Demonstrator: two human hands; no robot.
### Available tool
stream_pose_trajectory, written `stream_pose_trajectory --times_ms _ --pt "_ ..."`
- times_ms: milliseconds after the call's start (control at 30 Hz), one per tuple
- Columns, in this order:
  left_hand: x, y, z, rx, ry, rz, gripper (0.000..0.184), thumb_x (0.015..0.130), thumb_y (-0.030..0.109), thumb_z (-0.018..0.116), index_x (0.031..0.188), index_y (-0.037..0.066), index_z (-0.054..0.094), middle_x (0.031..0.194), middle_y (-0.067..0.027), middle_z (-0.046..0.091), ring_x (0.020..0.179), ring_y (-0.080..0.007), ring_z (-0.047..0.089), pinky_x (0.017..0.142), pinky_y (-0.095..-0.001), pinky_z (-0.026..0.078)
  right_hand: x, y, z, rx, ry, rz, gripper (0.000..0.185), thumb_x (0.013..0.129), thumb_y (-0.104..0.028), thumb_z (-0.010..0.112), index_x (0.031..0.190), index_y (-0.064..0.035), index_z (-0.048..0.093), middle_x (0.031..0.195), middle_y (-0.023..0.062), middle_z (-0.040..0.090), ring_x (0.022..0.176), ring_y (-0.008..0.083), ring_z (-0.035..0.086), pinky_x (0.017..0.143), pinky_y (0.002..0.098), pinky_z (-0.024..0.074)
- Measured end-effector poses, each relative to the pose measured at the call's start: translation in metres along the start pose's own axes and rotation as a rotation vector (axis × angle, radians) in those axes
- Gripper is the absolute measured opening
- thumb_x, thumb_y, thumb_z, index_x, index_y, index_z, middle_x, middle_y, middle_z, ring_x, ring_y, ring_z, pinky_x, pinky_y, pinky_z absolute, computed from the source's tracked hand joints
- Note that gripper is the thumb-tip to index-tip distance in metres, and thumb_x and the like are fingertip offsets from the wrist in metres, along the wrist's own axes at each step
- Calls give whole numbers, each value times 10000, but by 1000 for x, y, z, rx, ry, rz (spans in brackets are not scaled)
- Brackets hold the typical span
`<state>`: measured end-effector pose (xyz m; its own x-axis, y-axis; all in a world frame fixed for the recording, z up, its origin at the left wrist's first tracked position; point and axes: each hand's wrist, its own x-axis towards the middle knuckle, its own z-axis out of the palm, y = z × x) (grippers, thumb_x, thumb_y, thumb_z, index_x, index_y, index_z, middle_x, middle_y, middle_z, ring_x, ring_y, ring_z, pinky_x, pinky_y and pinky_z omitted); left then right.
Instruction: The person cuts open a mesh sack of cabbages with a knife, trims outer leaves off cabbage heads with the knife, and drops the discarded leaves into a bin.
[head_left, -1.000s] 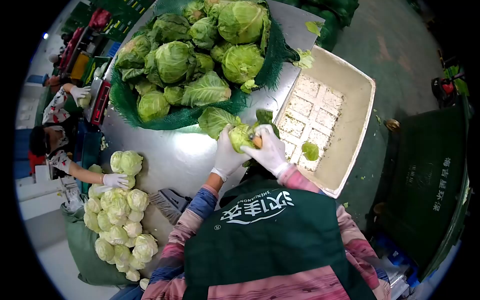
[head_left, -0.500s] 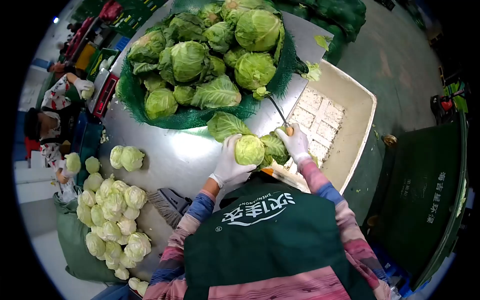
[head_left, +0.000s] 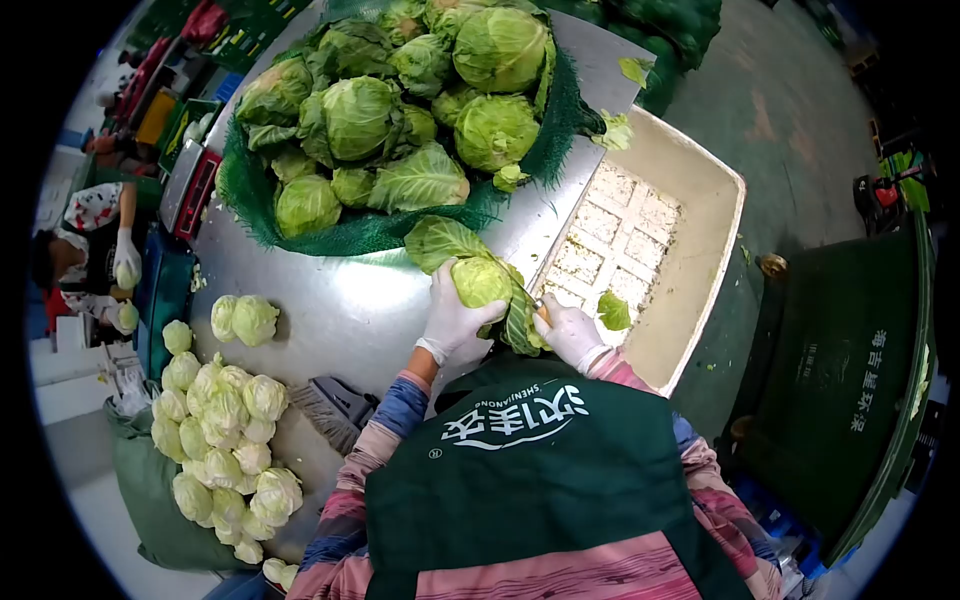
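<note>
Between the left hand [head_left: 455, 315] and the right hand [head_left: 568, 333], both white-gloved, a green cabbage [head_left: 482, 283] is held above the bench [head_left: 330, 300], loose outer leaves [head_left: 440, 243] hanging about it. The left hand cups its side with curled fingers; the right hand wraps round an orange-brown handle [head_left: 542, 312] just beside the leaves. Any blade on it is hidden, and that seems the chief danger: slipping through a leaf, it could nick the left hand or score the cabbage. The round head could also roll out of a one-handed hold, and falling leaves could miss the pale tub [head_left: 690, 175] right of the right hand. Beyond the left hand, the heaped cabbages [head_left: 365, 118] in the mesh bag [head_left: 340, 243] might tumble if knocked.

Just below the hands, the green apron [head_left: 520, 480] reads "SHENJIANONG", with large Chinese characters and a registered mark. Far right of the right hand, a dark bin [head_left: 840, 300] bears a column of white Chinese characters, apparently starting 海吉星; its fainter marks are illegible.
</note>
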<state>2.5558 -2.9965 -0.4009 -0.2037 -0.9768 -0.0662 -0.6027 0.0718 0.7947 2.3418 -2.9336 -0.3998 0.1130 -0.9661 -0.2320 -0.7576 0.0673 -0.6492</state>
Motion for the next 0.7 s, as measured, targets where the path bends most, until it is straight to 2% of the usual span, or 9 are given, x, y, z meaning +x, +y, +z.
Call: stream_pose_trajectory --times_ms 100,167,367,500,567,600,633,667,700 --pt "3 -9 1 -41 -15 -10 1009 619 392 844 1323 -80 298 1233 -251 412 1183 -387 423 1023 -432 361 11 -3 5 -70 -76 43 281 916 -291 487 1025 -38 544 684 221 635 653 402 636 621 502 508" --pt "7 -12 1 42 -32 -7 932 656 336 842 1322 -51 317 1240 -218 412 1200 -335 422 1034 -402 358 15 -6 1 -104 -90 53 299 916 -292 469 1020 -26 554 700 234 640 669 412 639 634 500 515" --pt "6 -17 -7 -12 -81 43 909 667 319 834 1318 -52 319 1244 -215 404 1202 -330 417 1026 -394 359 22 -4 2 -56 -213 41 313 919 -302 469 1066 -41 558 818 258 648 787 414 647 736 488 515" --pt "3 -26 -7 -25 -91 62 905 675 311 826 1328 -45 310 1243 -210 398 1192 -325 422 1044 -388 346 48 8 31 -175 -331 87 342 912 -282 484 1098 0 537 855 244 662 815 421 645 757 486 512" --pt "-3 -37 -8 -262 -122 43 952 663 380 818 1353 -8 290 1273 -220 368 1223 -371 369 1052 -437 327 54 14 42 -179 -300 90 362 906 -271 492 1122 16 536 881 230 670 831 415 646 771 481 508" --pt "-10 -36 -11 -256 -126 40 952 663 380 818 1353 -8 290 1273 -220 368 1223 -371 369 1052 -437 327 51 11 39 -96 -300 108 384 903 -274 496 1152 17 528 890 235 667 844 411 645 778 476 507" --pt "-13 -35 -13 -123 -110 41 985 664 394 818 1383 10 264 1280 -222 359 1241 -367 348 1058 -448 319 51 10 35 -18 -292 119 408 900 -277 499 1182 17 520 899 241 665 858 406 643 786 471 506" --pt "-14 -34 -14 8 -85 43 1019 665 408 817 1413 29 238 1287 -224 350 1259 -363 328 1065 -459 310 43 8 36 60 -176 109 468 894 -279 513 1276 -10 482 908 251 655 872 406 635 787 471 496" --pt "-18 -35 -17 10 -78 41 1019 665 408 817 1413 29 238 1287 -224 350 1259 -363 328 1065 -459 310 40 14 44 59 -178 101 468 894 -279 513 1276 -10 482 908 251 655 872 406 635 787 471 496"
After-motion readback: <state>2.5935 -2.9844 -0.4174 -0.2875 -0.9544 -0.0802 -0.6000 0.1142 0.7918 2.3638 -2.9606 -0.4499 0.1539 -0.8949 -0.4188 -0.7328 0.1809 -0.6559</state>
